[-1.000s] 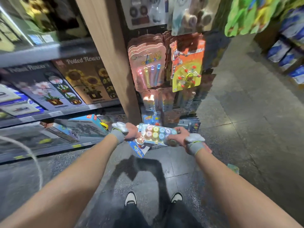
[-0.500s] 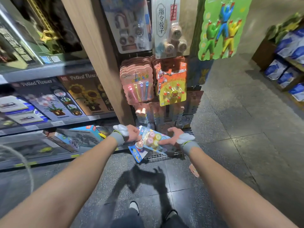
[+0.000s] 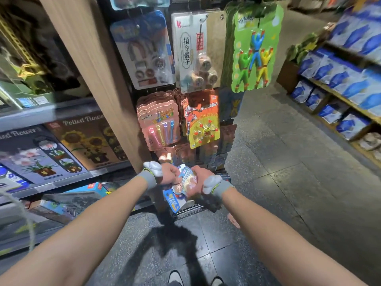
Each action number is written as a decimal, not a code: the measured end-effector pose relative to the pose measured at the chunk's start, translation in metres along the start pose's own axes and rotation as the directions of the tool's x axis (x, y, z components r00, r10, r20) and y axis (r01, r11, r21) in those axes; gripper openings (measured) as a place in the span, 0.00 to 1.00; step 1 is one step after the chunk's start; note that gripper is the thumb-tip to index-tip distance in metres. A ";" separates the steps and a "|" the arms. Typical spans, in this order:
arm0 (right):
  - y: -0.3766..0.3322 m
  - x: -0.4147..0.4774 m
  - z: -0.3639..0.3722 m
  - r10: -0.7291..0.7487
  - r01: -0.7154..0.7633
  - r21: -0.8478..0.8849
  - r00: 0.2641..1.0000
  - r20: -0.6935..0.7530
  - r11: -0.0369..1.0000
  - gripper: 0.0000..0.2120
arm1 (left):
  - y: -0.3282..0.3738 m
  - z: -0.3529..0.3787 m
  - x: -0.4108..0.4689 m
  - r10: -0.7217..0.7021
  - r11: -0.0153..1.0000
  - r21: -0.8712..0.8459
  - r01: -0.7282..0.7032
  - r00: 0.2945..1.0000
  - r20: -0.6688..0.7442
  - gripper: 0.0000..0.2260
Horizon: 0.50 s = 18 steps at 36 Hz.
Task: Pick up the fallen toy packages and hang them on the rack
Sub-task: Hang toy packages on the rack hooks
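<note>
A blue and white toy package (image 3: 184, 183) with pastel discs is held between both hands in front of the lower rack (image 3: 191, 210). My left hand (image 3: 168, 175) grips its left side and my right hand (image 3: 201, 178) grips its right side. Both wrists wear grey bands. A second blue package (image 3: 172, 201) hangs or leans just below the held one. A small pink item (image 3: 234, 220) lies on the floor near the rack's base. The rack carries pink pen cards (image 3: 158, 122) and an orange spinner card (image 3: 203, 120).
A wooden post (image 3: 97, 79) stands left of the rack, with shelves of boxed flower sets (image 3: 68, 145). A green figure card (image 3: 256, 48) hangs upper right. Blue packs fill shelves (image 3: 346, 79) on the far right. Grey tiled floor (image 3: 278, 182) lies to the right.
The view has tilted upward and closer to the rack. Both hands have drawn together on the package, which has turned from flat to more upright.
</note>
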State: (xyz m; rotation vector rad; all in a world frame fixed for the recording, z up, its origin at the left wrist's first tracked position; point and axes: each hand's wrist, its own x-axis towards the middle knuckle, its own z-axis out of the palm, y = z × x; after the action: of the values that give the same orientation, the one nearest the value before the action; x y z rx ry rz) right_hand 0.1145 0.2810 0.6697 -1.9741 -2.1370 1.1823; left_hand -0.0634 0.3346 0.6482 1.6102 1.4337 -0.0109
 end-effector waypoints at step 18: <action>0.024 0.000 -0.015 0.295 -0.262 0.154 0.921 -0.254 0.953 0.35 | 0.006 -0.034 0.014 0.061 0.976 0.194 -0.096 0.982 0.181 0.09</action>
State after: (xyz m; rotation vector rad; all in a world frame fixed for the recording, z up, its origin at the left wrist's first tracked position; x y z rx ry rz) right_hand 0.1421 0.2871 0.6686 -2.2879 -1.6598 0.9619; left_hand -0.0734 0.3671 0.6626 1.7835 1.2647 -0.2532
